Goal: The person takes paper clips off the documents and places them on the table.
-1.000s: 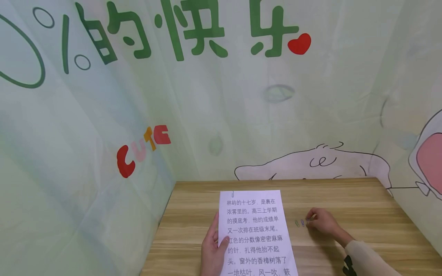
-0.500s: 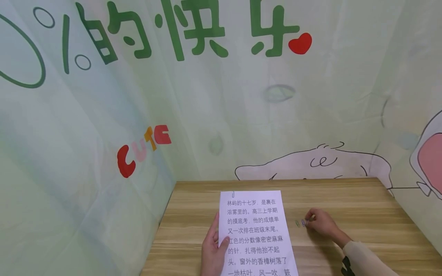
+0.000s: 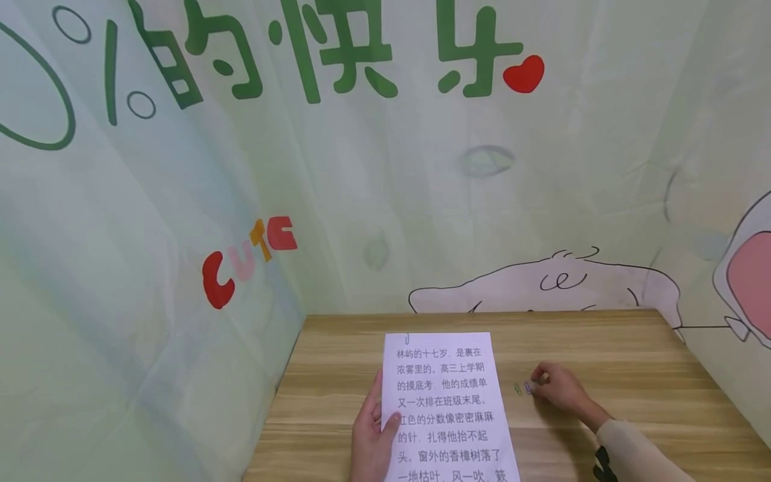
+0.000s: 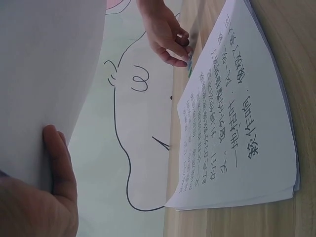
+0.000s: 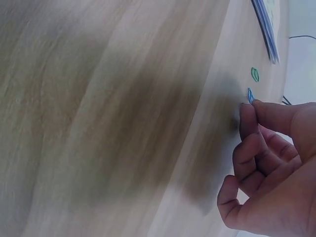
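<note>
My left hand [image 3: 372,435] grips a printed white sheet [image 3: 446,402] along its left edge, thumb over the front. A paper clip [image 3: 407,339] sits at the sheet's top left corner. In the left wrist view the held sheet [image 4: 49,59] is raised above a stack of printed paper [image 4: 237,128] on the table. To the right, my right hand [image 3: 560,387] is low over the table. Its thumb and index finger pinch the end of a blue paper clip [image 5: 250,94], the other fingers curled. A green paper clip [image 5: 255,74] lies just beyond.
The wooden table [image 3: 626,355] reaches back to a pale printed curtain [image 3: 361,187] with green characters and a cartoon outline. Another curtain panel [image 3: 138,268] runs along the left side. The paper stack's edge [image 5: 266,32] stands near the clips in the right wrist view.
My right hand has shifted slightly left, its fingertips closing in on the blue clip. The left hand and the sheet have stayed in place.
</note>
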`<state>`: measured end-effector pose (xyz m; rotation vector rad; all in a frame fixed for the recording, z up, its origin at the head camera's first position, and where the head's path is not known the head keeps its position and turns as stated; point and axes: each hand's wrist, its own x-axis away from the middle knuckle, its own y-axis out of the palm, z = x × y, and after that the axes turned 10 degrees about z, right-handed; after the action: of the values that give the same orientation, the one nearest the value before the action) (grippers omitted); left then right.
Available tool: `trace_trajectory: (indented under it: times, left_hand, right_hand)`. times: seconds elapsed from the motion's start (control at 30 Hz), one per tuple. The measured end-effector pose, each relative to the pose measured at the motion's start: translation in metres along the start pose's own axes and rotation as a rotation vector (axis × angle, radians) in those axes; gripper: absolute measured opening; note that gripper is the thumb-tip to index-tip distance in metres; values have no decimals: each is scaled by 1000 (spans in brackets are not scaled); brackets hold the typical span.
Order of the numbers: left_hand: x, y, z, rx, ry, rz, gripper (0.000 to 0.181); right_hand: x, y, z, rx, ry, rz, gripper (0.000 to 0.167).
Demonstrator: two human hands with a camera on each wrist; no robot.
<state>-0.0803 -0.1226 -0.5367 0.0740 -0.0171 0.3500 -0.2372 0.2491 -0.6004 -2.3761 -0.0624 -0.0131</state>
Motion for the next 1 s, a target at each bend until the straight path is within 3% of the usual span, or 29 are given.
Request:
trace_trajectory:
  times: [0.3, 0.67, 1.0]
  left_hand:
    - [1, 1, 1, 5, -31, 10, 84]
    - [1, 2, 0, 6, -11, -7, 83]
    - [2, 4, 0, 23, -15, -16, 82]
  right_hand:
    - [-11, -15, -11, 29, -88, 103, 11]
    - [-10, -21, -52, -123, -69, 21, 22]
    - [-11, -27, -81, -263, -158, -51, 26]
